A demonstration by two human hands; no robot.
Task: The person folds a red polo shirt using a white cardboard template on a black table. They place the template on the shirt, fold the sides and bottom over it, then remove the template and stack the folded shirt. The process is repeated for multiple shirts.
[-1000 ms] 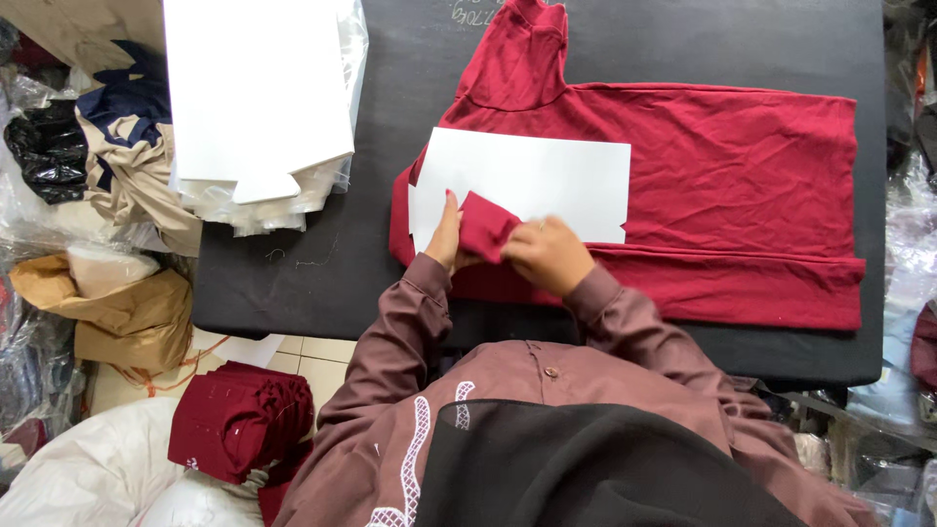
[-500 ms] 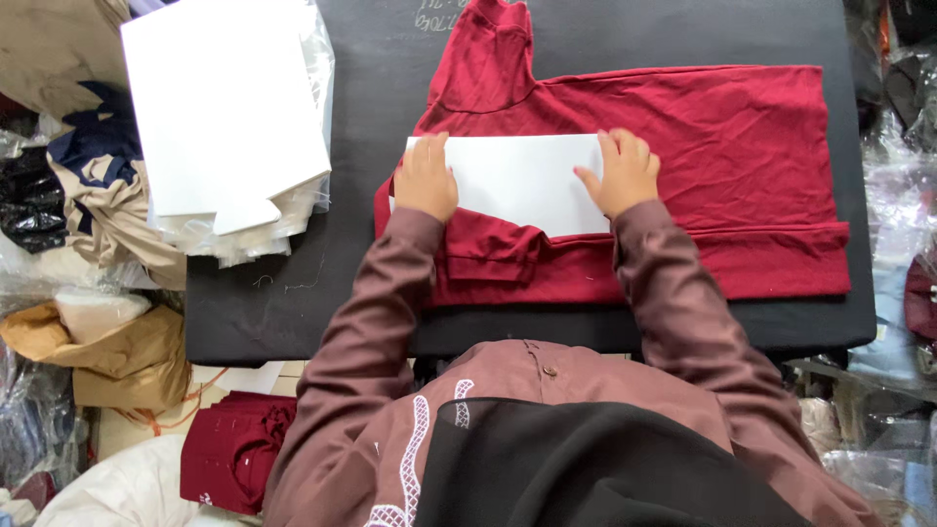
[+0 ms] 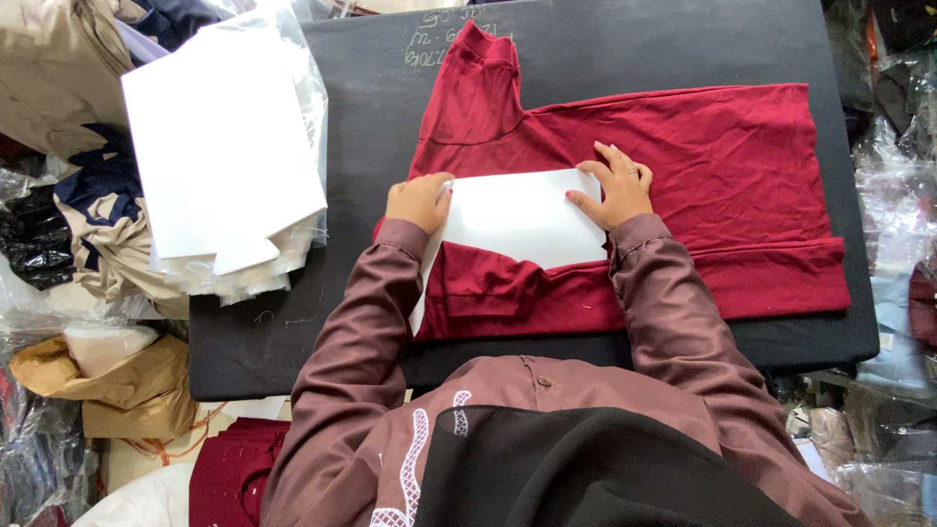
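A dark red long-sleeved garment (image 3: pixel 703 146) lies spread across the black table (image 3: pixel 381 107), its collar toward the far edge. A white rectangular card (image 3: pixel 517 217) rests on the garment's middle. One sleeve (image 3: pixel 488 288) is folded over the card's near edge. My left hand (image 3: pixel 420 200) grips the card's left edge, fingers curled around it. Over on the card's right edge, my right hand (image 3: pixel 615 185) presses flat with its fingers spread, touching both card and cloth.
A stack of white cards in a clear plastic bag (image 3: pixel 224 156) sits on the table's left side. Heaps of beige, navy and black cloth (image 3: pixel 78 224) crowd the left. More dark red cloth (image 3: pixel 234 468) lies on the floor. Plastic-wrapped goods (image 3: pixel 898 127) line the right edge.
Both hands left the folded sleeve, went to the card's two side edges and have slid toward its far corners. The sleeve now lies over the card's near edge.
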